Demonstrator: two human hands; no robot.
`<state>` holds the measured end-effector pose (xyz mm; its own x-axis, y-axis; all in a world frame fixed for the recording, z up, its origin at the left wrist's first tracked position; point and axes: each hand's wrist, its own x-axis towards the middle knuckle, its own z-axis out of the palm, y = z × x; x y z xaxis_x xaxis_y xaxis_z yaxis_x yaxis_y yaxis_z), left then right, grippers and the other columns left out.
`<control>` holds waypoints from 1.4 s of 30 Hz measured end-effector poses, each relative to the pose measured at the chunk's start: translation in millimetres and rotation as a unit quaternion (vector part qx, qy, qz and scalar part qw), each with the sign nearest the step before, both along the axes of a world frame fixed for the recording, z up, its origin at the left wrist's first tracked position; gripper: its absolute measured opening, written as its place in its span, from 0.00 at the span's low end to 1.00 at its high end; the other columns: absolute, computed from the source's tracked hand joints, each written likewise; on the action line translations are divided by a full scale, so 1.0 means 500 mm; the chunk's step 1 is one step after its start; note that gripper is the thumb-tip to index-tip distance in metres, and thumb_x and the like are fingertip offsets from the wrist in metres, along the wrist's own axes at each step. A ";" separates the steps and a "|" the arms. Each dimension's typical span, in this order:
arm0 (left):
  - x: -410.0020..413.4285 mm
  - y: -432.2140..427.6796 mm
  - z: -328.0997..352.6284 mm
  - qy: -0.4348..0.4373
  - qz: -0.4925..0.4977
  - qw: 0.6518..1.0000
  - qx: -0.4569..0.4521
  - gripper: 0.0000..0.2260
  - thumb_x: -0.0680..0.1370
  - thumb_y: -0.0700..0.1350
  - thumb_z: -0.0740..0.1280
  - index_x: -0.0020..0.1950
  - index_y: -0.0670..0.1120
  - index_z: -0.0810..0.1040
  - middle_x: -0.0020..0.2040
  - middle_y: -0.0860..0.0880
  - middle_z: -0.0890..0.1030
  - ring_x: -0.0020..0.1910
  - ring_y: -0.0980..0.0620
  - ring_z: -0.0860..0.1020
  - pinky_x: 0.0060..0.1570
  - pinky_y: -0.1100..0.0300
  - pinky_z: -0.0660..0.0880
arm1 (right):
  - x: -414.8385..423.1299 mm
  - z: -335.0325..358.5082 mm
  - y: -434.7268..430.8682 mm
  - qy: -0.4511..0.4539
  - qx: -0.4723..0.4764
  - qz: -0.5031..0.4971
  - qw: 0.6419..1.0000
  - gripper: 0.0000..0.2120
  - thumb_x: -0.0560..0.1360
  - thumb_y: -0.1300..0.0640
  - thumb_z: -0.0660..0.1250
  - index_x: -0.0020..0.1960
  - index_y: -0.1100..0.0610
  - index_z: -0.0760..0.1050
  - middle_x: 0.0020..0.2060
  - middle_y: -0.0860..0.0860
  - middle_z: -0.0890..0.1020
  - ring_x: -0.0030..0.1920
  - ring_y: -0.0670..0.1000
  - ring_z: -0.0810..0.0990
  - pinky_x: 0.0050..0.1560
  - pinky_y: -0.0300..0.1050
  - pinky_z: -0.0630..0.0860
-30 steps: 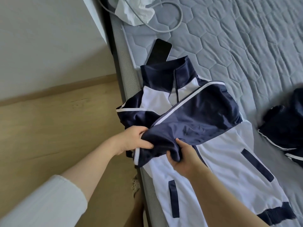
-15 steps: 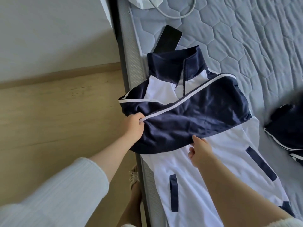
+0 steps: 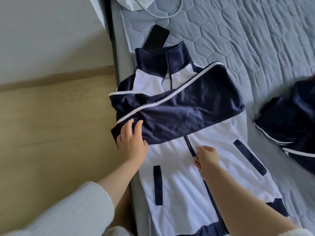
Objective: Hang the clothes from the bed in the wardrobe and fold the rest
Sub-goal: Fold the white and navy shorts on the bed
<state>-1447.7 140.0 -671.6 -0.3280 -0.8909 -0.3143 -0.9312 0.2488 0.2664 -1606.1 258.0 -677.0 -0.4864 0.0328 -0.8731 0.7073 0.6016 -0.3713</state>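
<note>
A navy and white zip jacket lies face up along the left edge of the grey quilted bed, collar pointing away from me. Both navy sleeves are folded across its chest. My left hand rests flat with straight fingers on the cuff end of the top sleeve, at the jacket's left side. My right hand hovers or lightly touches the zip line on the white front, fingers loosely curled, holding nothing.
A black phone lies just beyond the collar. A second navy garment with white stripes is bunched at the right. A white cloth and a grey cable lie at the bed's far end. Wooden floor lies left.
Both hands have let go of the navy sleeve after laying it across the chest. The left hand now presses it flat; the right hand has drawn back down to the zip.
</note>
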 end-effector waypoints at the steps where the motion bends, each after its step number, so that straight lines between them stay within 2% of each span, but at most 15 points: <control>1: 0.009 0.037 0.001 -0.005 0.011 1.000 -0.005 0.28 0.73 0.39 0.67 0.71 0.49 0.65 0.74 0.47 0.60 0.72 0.47 0.58 0.64 0.53 0.58 | 0.002 -0.002 0.026 0.018 0.001 0.046 0.999 0.16 0.75 0.63 0.61 0.63 0.59 0.69 0.44 0.54 0.74 0.40 0.54 0.73 0.42 0.46 0.71; 5: 0.044 0.203 0.008 -0.036 0.048 0.998 -0.001 0.20 0.72 0.37 0.66 0.64 0.48 0.73 0.66 0.46 0.68 0.62 0.43 0.68 0.55 0.55 0.63 | 0.001 0.016 0.152 0.084 -0.010 0.324 0.942 0.15 0.75 0.61 0.63 0.62 0.56 0.70 0.52 0.53 0.77 0.45 0.53 0.74 0.45 0.43 0.68; 7: 0.057 0.292 0.008 -0.029 0.038 0.999 0.014 0.16 0.71 0.36 0.68 0.57 0.46 0.78 0.58 0.44 0.73 0.55 0.41 0.72 0.49 0.52 0.68 | -0.006 0.027 0.233 0.109 0.002 0.518 0.848 0.17 0.76 0.58 0.61 0.65 0.53 0.68 0.60 0.52 0.75 0.54 0.53 0.74 0.51 0.44 0.69; 10: 0.062 0.411 0.000 0.001 -0.030 0.996 0.079 0.13 0.74 0.40 0.67 0.58 0.46 0.77 0.55 0.46 0.75 0.52 0.45 0.75 0.46 0.55 0.72 | -0.016 0.029 0.341 0.164 0.005 0.758 0.632 0.23 0.77 0.56 0.58 0.71 0.47 0.60 0.69 0.46 0.65 0.67 0.52 0.64 0.64 0.48 0.61; 13: 0.059 0.503 -0.017 0.013 -0.147 0.978 0.148 0.20 0.77 0.55 0.62 0.67 0.51 0.69 0.65 0.51 0.69 0.62 0.49 0.70 0.55 0.57 0.68 | -0.016 0.014 0.407 0.156 -0.004 0.813 0.561 0.27 0.76 0.56 0.59 0.73 0.45 0.56 0.73 0.44 0.55 0.72 0.50 0.54 0.69 0.48 0.54; 16: 0.054 0.558 -0.035 -0.079 -0.230 0.956 0.163 0.34 0.74 0.61 0.63 0.75 0.55 0.53 0.75 0.49 0.53 0.74 0.45 0.54 0.67 0.48 0.58 | -0.011 -0.006 0.436 0.189 0.000 0.820 0.540 0.30 0.74 0.57 0.61 0.72 0.44 0.54 0.73 0.44 0.51 0.73 0.49 0.50 0.70 0.48 0.52; 18: 0.055 0.570 -0.039 -0.145 -0.252 0.947 0.136 0.41 0.70 0.55 0.70 0.76 0.57 0.49 0.77 0.47 0.51 0.74 0.41 0.55 0.67 0.43 0.61 | -0.008 -0.020 0.443 0.203 0.010 0.831 0.518 0.33 0.73 0.55 0.63 0.72 0.43 0.51 0.73 0.44 0.48 0.74 0.50 0.48 0.71 0.52 0.51; 21: 0.068 0.566 -0.038 -0.147 -0.283 0.947 0.036 0.38 0.52 0.37 0.78 0.61 0.56 0.78 0.59 0.47 0.80 0.44 0.43 0.80 0.37 0.55 0.79 | -0.007 -0.038 0.456 0.213 0.043 0.858 0.466 0.43 0.71 0.46 0.69 0.74 0.43 0.43 0.73 0.44 0.42 0.74 0.52 0.45 0.71 0.58 0.51; 24: 0.121 0.558 -0.029 -0.117 -0.312 0.942 -0.050 0.29 0.51 0.30 0.65 0.47 0.53 0.84 0.39 0.51 0.82 0.27 0.50 0.74 0.23 0.64 0.71 | 0.000 -0.037 0.468 0.255 0.048 0.865 0.429 0.45 0.71 0.50 0.69 0.74 0.42 0.40 0.73 0.47 0.43 0.74 0.53 0.49 0.68 0.52 0.59; 27: 0.170 0.558 0.013 -0.130 -0.306 0.943 -0.026 0.25 0.48 0.32 0.62 0.38 0.51 0.83 0.29 0.51 0.75 0.25 0.50 0.73 0.23 0.64 0.70 | 0.013 -0.025 0.470 0.241 0.031 0.854 0.459 0.38 0.72 0.68 0.63 0.73 0.44 0.51 0.71 0.48 0.55 0.68 0.53 0.62 0.62 0.46 0.66; 31: 0.234 0.573 0.052 -0.166 -0.291 0.939 0.080 0.25 0.37 0.37 0.75 0.31 0.52 0.80 0.27 0.53 0.74 0.24 0.53 0.74 0.21 0.68 0.67 | 0.066 -0.005 0.483 0.196 -0.004 0.868 0.456 0.23 0.75 0.68 0.56 0.66 0.49 0.64 0.62 0.48 0.71 0.60 0.53 0.70 0.54 0.45 0.67; 33: 0.240 0.576 0.065 -0.188 -0.275 0.932 0.145 0.24 0.50 0.41 0.78 0.44 0.52 0.81 0.38 0.51 0.79 0.35 0.51 0.78 0.31 0.65 0.72 | 0.090 0.004 0.498 0.195 0.015 0.873 0.448 0.21 0.75 0.68 0.56 0.64 0.51 0.66 0.60 0.49 0.72 0.59 0.53 0.71 0.55 0.45 0.65; 35: 0.241 0.588 0.049 -0.208 -0.243 0.941 0.108 0.21 0.66 0.39 0.71 0.58 0.50 0.75 0.52 0.48 0.77 0.50 0.48 0.76 0.46 0.58 0.71 | 0.099 0.006 0.517 0.217 0.052 0.864 0.451 0.21 0.74 0.67 0.58 0.63 0.50 0.65 0.60 0.49 0.71 0.60 0.53 0.70 0.57 0.46 0.64; 39: 0.202 0.612 0.028 -0.191 -0.273 0.941 0.062 0.22 0.41 0.38 0.78 0.33 0.47 0.81 0.29 0.48 0.77 0.24 0.49 0.76 0.23 0.65 0.70 | 0.086 -0.003 0.545 0.239 0.099 0.847 0.464 0.22 0.75 0.66 0.59 0.66 0.50 0.63 0.60 0.50 0.69 0.60 0.54 0.70 0.58 0.46 0.65; 42: 0.194 0.607 0.015 -0.182 -0.281 0.939 0.073 0.21 0.44 0.36 0.78 0.35 0.46 0.81 0.27 0.48 0.75 0.23 0.50 0.75 0.20 0.67 0.66 | 0.075 -0.004 0.556 0.232 0.092 0.844 0.474 0.21 0.75 0.67 0.58 0.64 0.51 0.64 0.58 0.50 0.71 0.60 0.54 0.71 0.59 0.45 0.67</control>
